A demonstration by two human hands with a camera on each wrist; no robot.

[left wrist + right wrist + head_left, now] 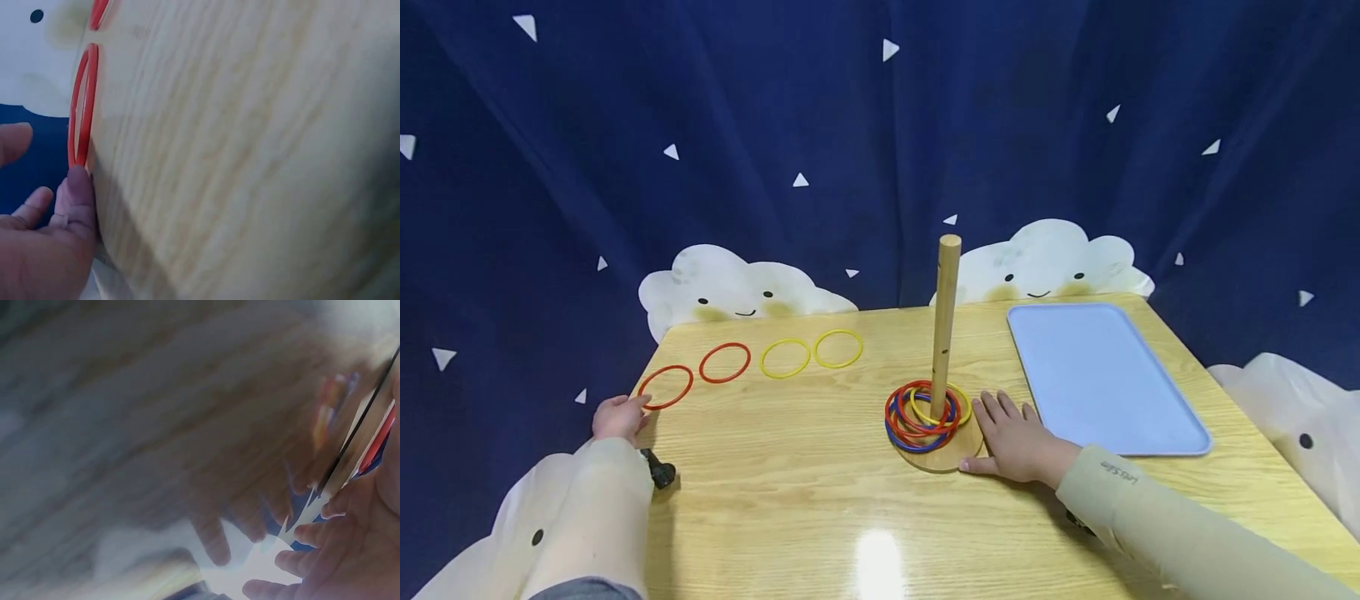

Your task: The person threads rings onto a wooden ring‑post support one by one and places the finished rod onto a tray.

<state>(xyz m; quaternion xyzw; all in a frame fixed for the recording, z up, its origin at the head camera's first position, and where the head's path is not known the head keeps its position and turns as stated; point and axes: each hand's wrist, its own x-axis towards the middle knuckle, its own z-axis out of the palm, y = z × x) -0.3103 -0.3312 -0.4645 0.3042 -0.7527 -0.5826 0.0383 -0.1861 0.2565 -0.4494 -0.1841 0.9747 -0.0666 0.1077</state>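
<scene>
The left hand (pixel 620 418) reaches to the left edge of the desk (pixel 775 467), where its thumb and fingers pinch the near end of the outermost red ring (pixel 91 94). In the left wrist view the tip of one digit covers the end of that ring, while two other fingers stand apart from it, out past the desk's edge.

The ring lies at the far left, along the edge of the desk. Next to it come a second red ring (pixel 721 382), a yellow ring (pixel 782 377) and another yellow ring (pixel 838 367), in a loose row towards the middle, all apart from one another.

The right hand (pixel 1017 443) is spread wide, palm down, with straight fingers and nothing in its grasp. It lies just beside the round wooden base (pixel 958 454), its thumb tip at the rim of it; whether the palm presses on the desk I cannot tell. The right wrist view shows the fingers apart, and their reflection in the desk.

A wooden peg (pixel 945 325) stands upright on the base, with a pile of red, blue and yellow rings (pixel 928 432) around its foot. To the right of the peg, near the right hand, a pale blue tray (pixel 1097 375) lies on the desk.
</scene>
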